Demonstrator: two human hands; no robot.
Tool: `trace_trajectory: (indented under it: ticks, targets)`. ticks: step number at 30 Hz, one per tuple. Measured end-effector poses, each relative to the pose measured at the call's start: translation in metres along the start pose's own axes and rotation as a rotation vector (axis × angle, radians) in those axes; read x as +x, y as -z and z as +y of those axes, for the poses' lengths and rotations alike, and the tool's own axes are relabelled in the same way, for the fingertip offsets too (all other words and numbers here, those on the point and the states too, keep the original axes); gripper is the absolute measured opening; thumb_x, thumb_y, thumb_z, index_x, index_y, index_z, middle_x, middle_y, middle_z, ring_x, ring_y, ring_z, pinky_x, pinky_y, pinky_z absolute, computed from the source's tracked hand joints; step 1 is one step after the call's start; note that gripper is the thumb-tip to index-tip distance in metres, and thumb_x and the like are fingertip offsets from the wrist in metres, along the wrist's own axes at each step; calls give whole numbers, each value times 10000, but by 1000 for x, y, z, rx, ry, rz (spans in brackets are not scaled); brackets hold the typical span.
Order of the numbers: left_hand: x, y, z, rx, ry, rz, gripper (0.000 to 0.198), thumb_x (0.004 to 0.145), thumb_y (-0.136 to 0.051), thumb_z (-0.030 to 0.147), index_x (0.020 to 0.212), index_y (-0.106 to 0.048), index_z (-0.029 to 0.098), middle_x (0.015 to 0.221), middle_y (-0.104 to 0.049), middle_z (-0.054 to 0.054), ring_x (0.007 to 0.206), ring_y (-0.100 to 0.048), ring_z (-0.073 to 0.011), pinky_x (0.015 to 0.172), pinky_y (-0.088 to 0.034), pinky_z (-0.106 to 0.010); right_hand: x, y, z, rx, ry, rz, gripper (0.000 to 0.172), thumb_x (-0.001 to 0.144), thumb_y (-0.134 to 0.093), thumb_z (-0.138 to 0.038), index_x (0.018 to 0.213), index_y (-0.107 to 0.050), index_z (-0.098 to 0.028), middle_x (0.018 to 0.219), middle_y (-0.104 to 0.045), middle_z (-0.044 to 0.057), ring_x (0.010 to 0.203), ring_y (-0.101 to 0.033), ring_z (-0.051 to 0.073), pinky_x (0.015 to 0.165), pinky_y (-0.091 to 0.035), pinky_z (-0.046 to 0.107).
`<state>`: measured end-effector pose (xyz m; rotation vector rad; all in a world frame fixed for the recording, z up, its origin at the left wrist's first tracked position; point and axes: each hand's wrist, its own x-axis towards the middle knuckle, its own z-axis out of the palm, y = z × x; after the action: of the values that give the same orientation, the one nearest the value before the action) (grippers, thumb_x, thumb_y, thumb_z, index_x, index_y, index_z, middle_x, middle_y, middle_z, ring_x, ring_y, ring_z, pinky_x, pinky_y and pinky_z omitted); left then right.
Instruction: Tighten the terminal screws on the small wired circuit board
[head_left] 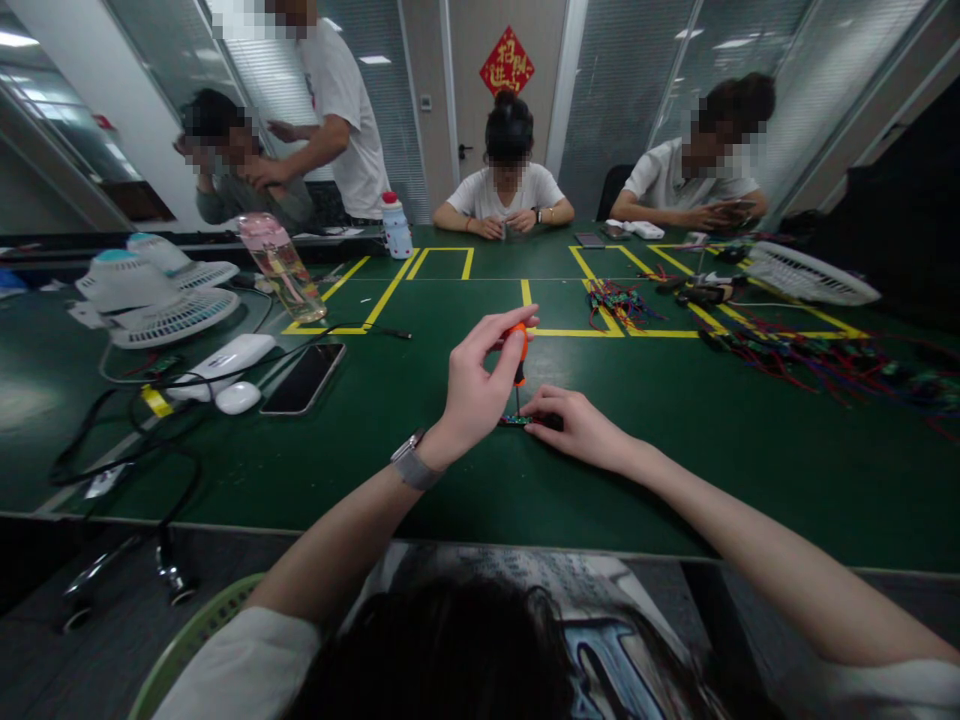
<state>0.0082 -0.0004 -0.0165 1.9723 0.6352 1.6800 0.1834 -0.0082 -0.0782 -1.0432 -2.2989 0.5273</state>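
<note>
My left hand (486, 375) is closed around the orange handle of a screwdriver (520, 372), with a watch on that wrist. The screwdriver stands nearly upright, its thin shaft reaching down to a small green circuit board (515, 421) on the table. From the right, my right hand (574, 428) pinches the board's near right end with its fingertips, low against the tabletop. Whether the tip sits in a screw is too small to tell.
A phone (306, 379), a white earbud case (238, 398) and black cables lie to the left, near white fans (161, 300) and a pink-lidded bottle (281, 268). Wired circuit boards (847, 368) are heaped on the right. Several people are across the green table (360, 450).
</note>
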Motion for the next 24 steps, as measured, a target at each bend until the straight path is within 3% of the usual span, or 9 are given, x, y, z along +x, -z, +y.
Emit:
trace_trajectory:
  ticks: [5,11,18,24]
  targets:
    - [-1,0,-2,135,-16,88,150,865,-645,253,996,-707,216,925,-590,-26,838,-590,-124,781,-493,-252,0,0,-1,4,-9,0,164,818,-628,-111,957,-711,-142,874,-626,60,745,-613,167,703,-510,294]
    - [-1,0,-1,31,2,9,302,981,-412,217,1191,-629,220,1129,-636,-64,1009,-618,-146,893,-491,-290,0,0,-1,7,-15,-9,170,823,-620,-120,965,-712,-142,881,-629,66,750,-614,171,708,-515,301]
    - [0,0,-1,153,-9,106,142,867,-641,265,985,-697,212,925,-600,-27,841,-591,-124,774,-493,-249,0,1,-2,0,-20,-9,163,820,-624,-111,955,-710,-143,878,-623,61,747,-612,166,702,-512,295]
    - [0,1,-3,55,19,8,309,985,-401,247,1189,-633,229,1133,-626,-65,1002,-607,-149,882,-492,-295,0,1,-2,-4,-21,-16,167,827,-621,-111,965,-711,-140,886,-626,63,749,-614,165,697,-507,288]
